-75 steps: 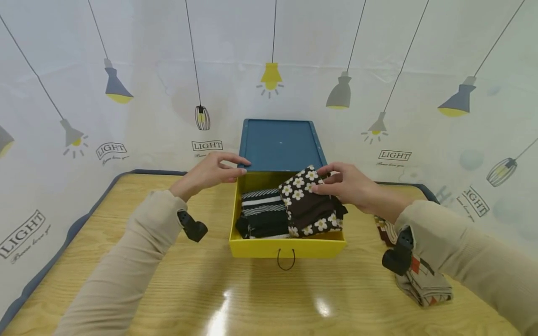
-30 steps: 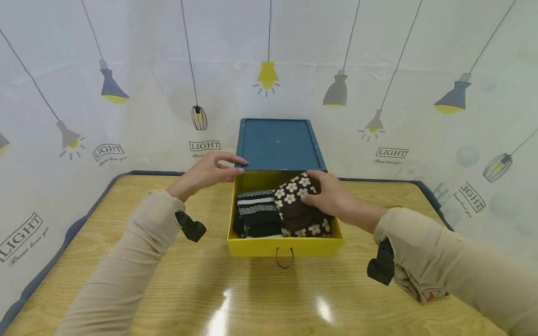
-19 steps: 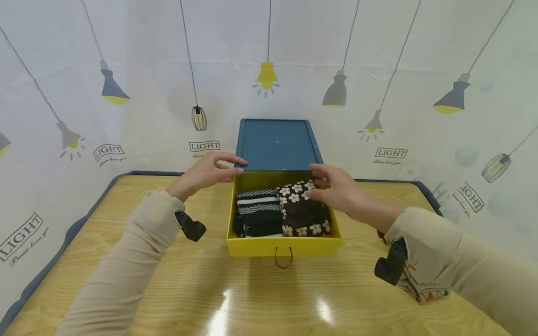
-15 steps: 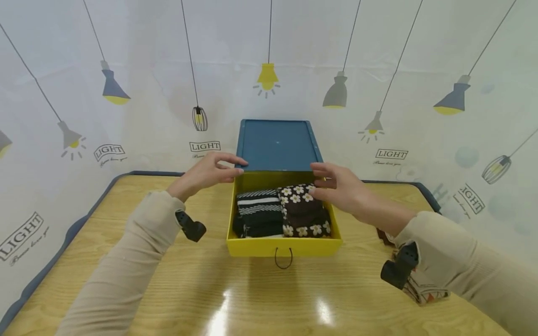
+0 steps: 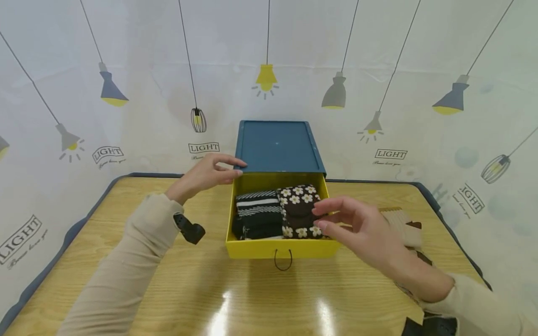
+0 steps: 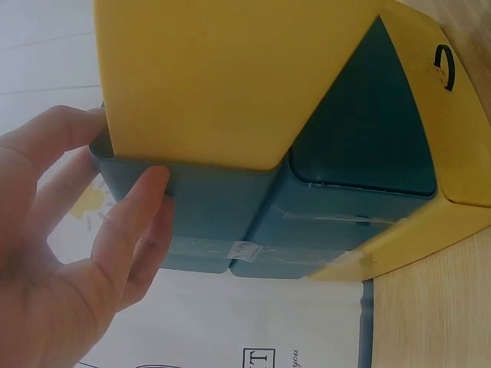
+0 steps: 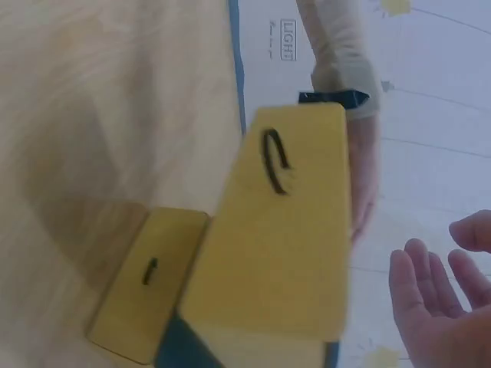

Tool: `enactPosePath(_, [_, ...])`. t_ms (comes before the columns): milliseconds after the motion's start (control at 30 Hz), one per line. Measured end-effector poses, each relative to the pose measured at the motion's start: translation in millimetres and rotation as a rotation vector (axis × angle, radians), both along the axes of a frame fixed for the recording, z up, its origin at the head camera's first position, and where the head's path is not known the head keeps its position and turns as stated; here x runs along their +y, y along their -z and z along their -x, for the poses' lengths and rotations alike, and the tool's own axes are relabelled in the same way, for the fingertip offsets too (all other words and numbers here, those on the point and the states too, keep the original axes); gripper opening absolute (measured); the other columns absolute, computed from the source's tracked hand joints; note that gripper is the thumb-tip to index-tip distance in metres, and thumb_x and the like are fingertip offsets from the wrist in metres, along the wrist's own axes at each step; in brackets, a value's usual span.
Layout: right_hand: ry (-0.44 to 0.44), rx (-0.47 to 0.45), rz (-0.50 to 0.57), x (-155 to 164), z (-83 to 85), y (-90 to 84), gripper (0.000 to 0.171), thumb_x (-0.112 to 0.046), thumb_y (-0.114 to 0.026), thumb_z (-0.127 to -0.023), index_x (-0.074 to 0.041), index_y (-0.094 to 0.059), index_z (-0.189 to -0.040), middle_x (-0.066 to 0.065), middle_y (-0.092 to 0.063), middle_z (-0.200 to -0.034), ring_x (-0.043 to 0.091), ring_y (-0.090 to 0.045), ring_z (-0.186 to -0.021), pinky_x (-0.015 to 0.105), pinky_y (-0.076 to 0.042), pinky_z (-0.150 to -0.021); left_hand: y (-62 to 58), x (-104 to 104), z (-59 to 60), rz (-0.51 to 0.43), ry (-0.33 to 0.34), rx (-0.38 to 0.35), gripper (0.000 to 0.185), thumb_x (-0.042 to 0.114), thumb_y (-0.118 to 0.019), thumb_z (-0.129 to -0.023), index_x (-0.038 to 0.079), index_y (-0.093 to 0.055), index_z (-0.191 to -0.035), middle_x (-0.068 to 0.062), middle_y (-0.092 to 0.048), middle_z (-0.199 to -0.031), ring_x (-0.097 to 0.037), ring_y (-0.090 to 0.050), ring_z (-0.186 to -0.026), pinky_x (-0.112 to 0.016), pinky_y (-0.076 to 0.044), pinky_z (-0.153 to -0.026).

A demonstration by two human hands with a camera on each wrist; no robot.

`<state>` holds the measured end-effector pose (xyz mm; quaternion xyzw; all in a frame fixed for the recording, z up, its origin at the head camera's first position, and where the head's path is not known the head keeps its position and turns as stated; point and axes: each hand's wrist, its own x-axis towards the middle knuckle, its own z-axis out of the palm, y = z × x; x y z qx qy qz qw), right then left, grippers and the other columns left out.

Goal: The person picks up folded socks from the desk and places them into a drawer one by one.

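From above, the yellow drawer stands pulled out of the blue cabinet, with a striped bundle and a flowered bundle side by side inside. The right hand hovers over the drawer's right edge, fingers relaxed and empty; more folded cloth lies on the table beyond it. The packing step looks finished for this piece, so next likely comes reaching for that cloth. At the left wrist, the left hand grips the cabinet's corner, thumb and fingers curled round it. At the right wrist, a second, smaller drawer front shows below.
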<state>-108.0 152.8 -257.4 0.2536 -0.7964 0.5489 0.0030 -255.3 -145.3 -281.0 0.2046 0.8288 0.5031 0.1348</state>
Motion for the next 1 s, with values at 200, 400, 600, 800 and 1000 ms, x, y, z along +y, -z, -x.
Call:
enactPosePath(200, [-0.055,0.084,0.027,-4.5,-20.0,46.6,0.02,0.007,-0.057,-0.081,0.005,-0.057,-0.101,0.018,-0.06,-0.096,0.012,-0.06,-0.085,0.026,-0.053,-0.071,0.2,-0.2,-2.7,-0.007,0.004,0.007,0.035,0.023,-0.058,-0.087,0.009,-0.056,-0.119,-0.008,-0.035,-0.134,-0.027,-0.053,-0.105,-0.035,-0.049,-0.084])
enactPosePath(400, [-0.064,0.146,0.129,-19.8,-27.6,87.1,0.03,0.014,-0.059,-0.076,0.009,-0.055,-0.106,0.021,-0.058,-0.099,0.01,-0.059,-0.091,0.03,-0.053,-0.071,-0.6,-1.6,-3.5,-0.015,0.001,0.005,0.034,0.023,-0.058,-0.087,0.01,-0.056,-0.119,-0.007,-0.035,-0.134,-0.026,-0.054,-0.104,-0.034,-0.049,-0.083])
enactPosePath(600, [0.007,0.309,0.198,-36.4,-23.8,106.0,0.031,0.012,-0.064,-0.073,0.008,-0.059,-0.104,0.018,-0.056,-0.098,0.014,-0.058,-0.092,0.03,-0.053,-0.069,1.3,-2.3,-1.4,-0.024,0.004,0.006,0.036,0.023,-0.058,-0.087,0.008,-0.056,-0.119,-0.009,-0.035,-0.135,-0.027,-0.053,-0.105,-0.035,-0.048,-0.084])
enactPosePath(800, [0.143,0.66,0.086,-44.4,-14.2,116.6,0.021,-0.015,-0.067,-0.078,0.0,-0.067,-0.094,0.012,-0.057,-0.091,0.02,-0.059,-0.08,0.016,-0.051,-0.066,0.8,-1.8,-0.8,-0.032,0.016,0.013,0.036,0.022,-0.057,-0.088,0.007,-0.055,-0.12,-0.009,-0.034,-0.135,-0.028,-0.053,-0.106,-0.035,-0.048,-0.084])
enactPosePath(1000, [0.185,0.714,0.099,-48.1,-10.6,118.0,0.018,-0.019,-0.067,-0.079,-0.002,-0.069,-0.085,0.01,-0.058,-0.086,0.019,-0.057,-0.076,0.014,-0.049,-0.068,0.9,-1.4,-1.3,-0.019,0.019,0.027,0.037,0.022,-0.057,-0.088,0.006,-0.055,-0.12,-0.01,-0.033,-0.135,-0.03,-0.053,-0.105,-0.037,-0.049,-0.083])
